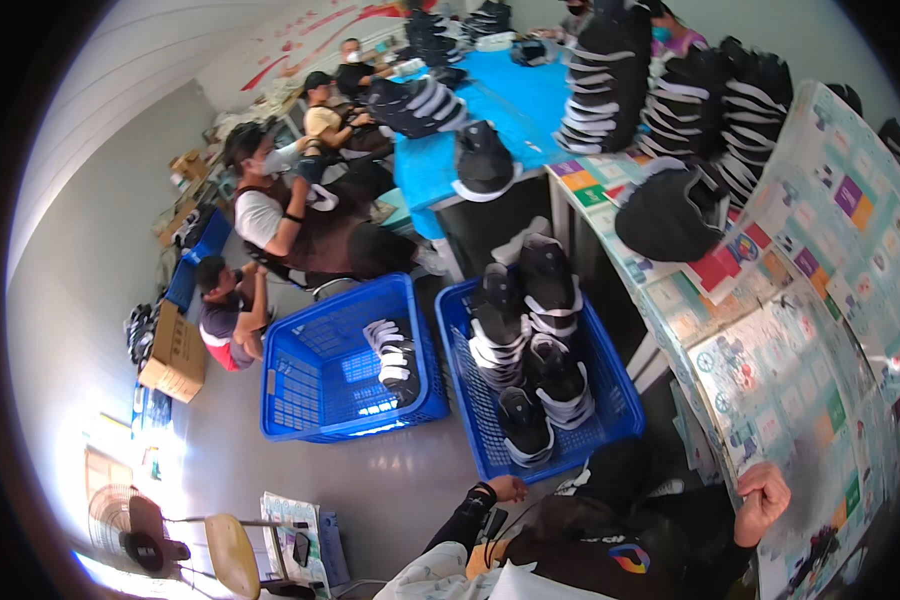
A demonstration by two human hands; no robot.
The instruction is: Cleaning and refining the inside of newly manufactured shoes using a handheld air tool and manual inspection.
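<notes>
My left hand (508, 488) hangs beside the near rim of a blue plastic basket (610, 443), fingers loosely extended, holding nothing I can see. My right hand (763, 495) is closed with curled fingers at the near edge of the paper-covered worktable (760, 390); nothing shows in it. Several stacks of black and white shoe uppers (553, 385) fill much of that basket. To its left, a second blue basket (310, 375) holds one short stack of black and white uppers (394, 362). A rounded black piece (670, 215) lies on the worktable.
Tall stacks of black and white uppers (605, 85) stand on the tables at the back. A blue-covered table (510, 95) extends beyond the baskets. Several people sit on the left, including a masked person (280, 200). At lower left are a fan (135, 525) and a chair (232, 555).
</notes>
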